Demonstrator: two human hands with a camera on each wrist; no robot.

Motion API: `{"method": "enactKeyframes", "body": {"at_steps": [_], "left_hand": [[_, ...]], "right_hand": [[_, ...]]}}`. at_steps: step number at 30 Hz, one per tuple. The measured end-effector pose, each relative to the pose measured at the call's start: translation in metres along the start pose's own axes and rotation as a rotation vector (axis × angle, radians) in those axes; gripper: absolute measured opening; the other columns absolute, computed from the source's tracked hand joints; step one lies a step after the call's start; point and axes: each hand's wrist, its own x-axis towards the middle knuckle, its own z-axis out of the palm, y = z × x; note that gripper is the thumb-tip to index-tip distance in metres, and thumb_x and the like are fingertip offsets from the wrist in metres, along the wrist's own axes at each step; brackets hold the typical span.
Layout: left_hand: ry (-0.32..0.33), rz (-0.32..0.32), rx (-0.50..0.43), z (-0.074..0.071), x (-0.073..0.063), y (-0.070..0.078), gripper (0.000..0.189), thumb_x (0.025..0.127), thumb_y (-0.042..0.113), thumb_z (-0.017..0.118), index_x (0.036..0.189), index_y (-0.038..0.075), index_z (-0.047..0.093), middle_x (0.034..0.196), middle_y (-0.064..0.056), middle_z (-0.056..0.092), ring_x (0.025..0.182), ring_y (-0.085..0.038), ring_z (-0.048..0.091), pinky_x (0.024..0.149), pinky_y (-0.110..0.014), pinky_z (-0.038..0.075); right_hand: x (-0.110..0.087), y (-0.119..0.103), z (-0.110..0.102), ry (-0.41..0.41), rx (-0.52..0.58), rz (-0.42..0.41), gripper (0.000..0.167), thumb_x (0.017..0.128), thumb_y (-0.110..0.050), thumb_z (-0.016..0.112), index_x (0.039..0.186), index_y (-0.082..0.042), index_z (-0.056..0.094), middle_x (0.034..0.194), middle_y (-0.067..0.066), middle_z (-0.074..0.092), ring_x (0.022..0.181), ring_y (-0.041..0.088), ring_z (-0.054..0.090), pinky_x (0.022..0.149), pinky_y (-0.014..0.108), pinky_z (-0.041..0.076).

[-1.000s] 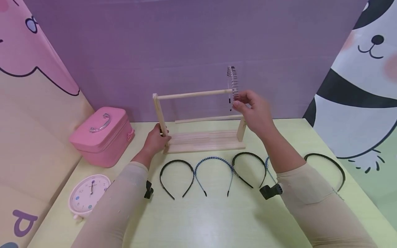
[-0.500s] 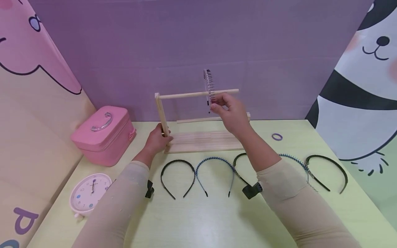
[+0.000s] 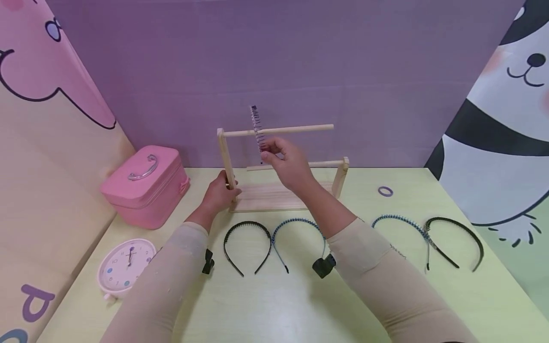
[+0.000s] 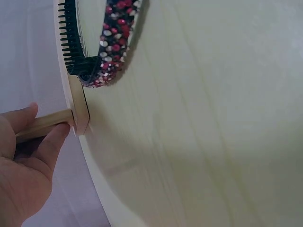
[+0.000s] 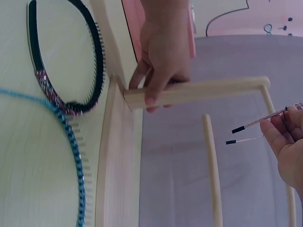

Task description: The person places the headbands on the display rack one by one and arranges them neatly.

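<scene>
My left hand (image 3: pixel 218 193) grips the left upright (image 3: pixel 226 155) of a wooden rack low down, near its base (image 3: pixel 266 196). My right hand (image 3: pixel 288 164) pinches a thin toothed headband (image 3: pixel 257 125) by its side, between thumb and fingers. That headband straddles the upper rod (image 3: pixel 300 129) near its left end; its black tips (image 5: pixel 238 129) point downward in the right wrist view. In front of the rack lie a black headband (image 3: pixel 247 223) and a blue beaded headband (image 3: pixel 296 220). Red and white beads (image 4: pixel 116 42) cover part of the black one.
Further right lie another blue headband (image 3: pixel 395 217), a black headband (image 3: pixel 461 221) and a purple ring (image 3: pixel 385 191). My right forearm hides the table between the blue ones. A pink case (image 3: pixel 143 186) and a pink clock (image 3: pixel 127 265) stand at left. The lower rod (image 3: pixel 326 164) runs behind.
My right hand has carried the headband leftward along the upper rod, from its free right end to near the left upright. The left hand keeps its grip on the rack.
</scene>
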Motion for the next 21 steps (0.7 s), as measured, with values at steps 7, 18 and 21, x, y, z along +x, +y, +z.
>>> {"method": "enactKeyframes", "body": {"at_steps": [7,18,21], "left_hand": [[0.02,0.014,0.032,0.002,0.005,-0.004,0.04,0.092,0.011,0.068,0.124,0.007,0.044,0.121,-0.013,0.059,0.112,-0.026,0.06,0.083,-0.035,0.055],[0.007,0.013,0.049,0.001,0.004,-0.002,0.043,0.093,0.012,0.068,0.127,0.007,0.043,0.124,-0.013,0.06,0.114,-0.028,0.06,0.089,-0.04,0.053],[0.01,0.017,0.053,0.001,0.005,-0.002,0.044,0.092,0.012,0.068,0.127,0.006,0.043,0.123,-0.013,0.06,0.114,-0.028,0.06,0.09,-0.041,0.053]], "right_hand": [[0.003,-0.001,0.025,-0.047,0.024,0.008,0.017,0.095,-0.011,0.064,0.111,-0.005,0.065,0.103,0.009,0.067,0.097,0.018,0.063,0.086,0.031,0.054],[0.003,0.009,0.049,-0.069,-0.015,0.029,0.012,0.094,-0.014,0.066,0.106,-0.011,0.066,0.099,0.003,0.069,0.095,0.016,0.063,0.083,0.033,0.055],[0.004,0.014,0.052,-0.084,-0.051,0.053,0.013,0.094,-0.017,0.066,0.107,-0.013,0.066,0.1,0.001,0.069,0.097,0.015,0.063,0.082,0.033,0.054]]}}
